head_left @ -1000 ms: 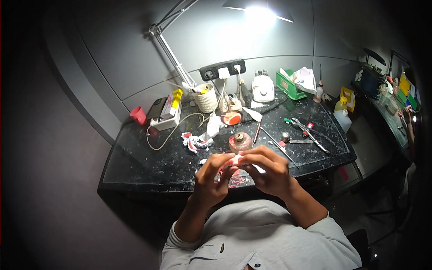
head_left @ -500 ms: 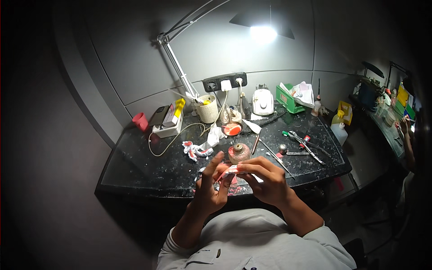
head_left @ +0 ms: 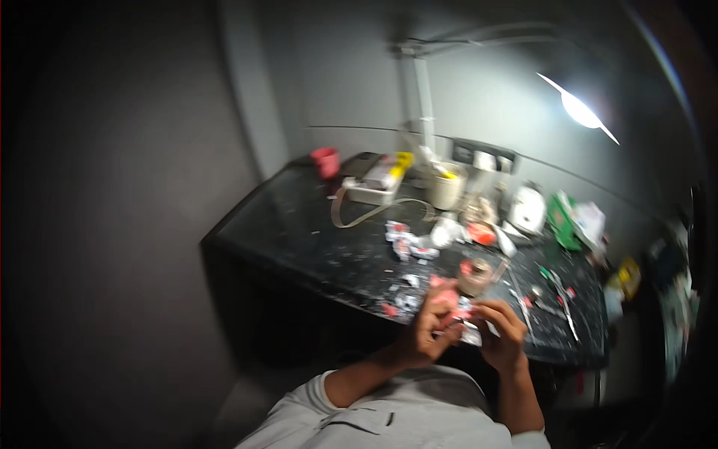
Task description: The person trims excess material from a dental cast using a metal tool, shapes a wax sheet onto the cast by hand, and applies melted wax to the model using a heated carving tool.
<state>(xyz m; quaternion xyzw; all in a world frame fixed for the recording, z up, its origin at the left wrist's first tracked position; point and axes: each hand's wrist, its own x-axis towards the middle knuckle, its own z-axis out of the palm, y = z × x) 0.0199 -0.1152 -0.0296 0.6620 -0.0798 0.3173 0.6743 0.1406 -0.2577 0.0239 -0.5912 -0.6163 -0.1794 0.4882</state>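
A small pink-and-white piece, looking like a denture (head_left: 458, 316), is between my two hands over the desk's front edge; blur hides its detail. My left hand (head_left: 428, 334) is closed on it, thumb against the near side. From the other side, my right hand (head_left: 502, 329) pinches it with curled fingers. Just beyond them stands a squat glass burner (head_left: 475, 278) with pinkish contents. Pink material (head_left: 443, 295) shows behind my left fingers. White and red crumpled paper (head_left: 404, 241) lies farther left.
The black desk (head_left: 277, 224) carries a pink cup (head_left: 325, 162), a white tray (head_left: 370, 191), a woven holder (head_left: 446, 187), a white device (head_left: 527, 211) and a green box (head_left: 565, 221). Metal tools (head_left: 561, 299) lie at right. A lit lamp (head_left: 580, 110) hangs above.
The view has swung left and tilted, so the desk appears farther right and blurred. Both hands still hold the piece; my left index finger, raised before, now bends closer to it.
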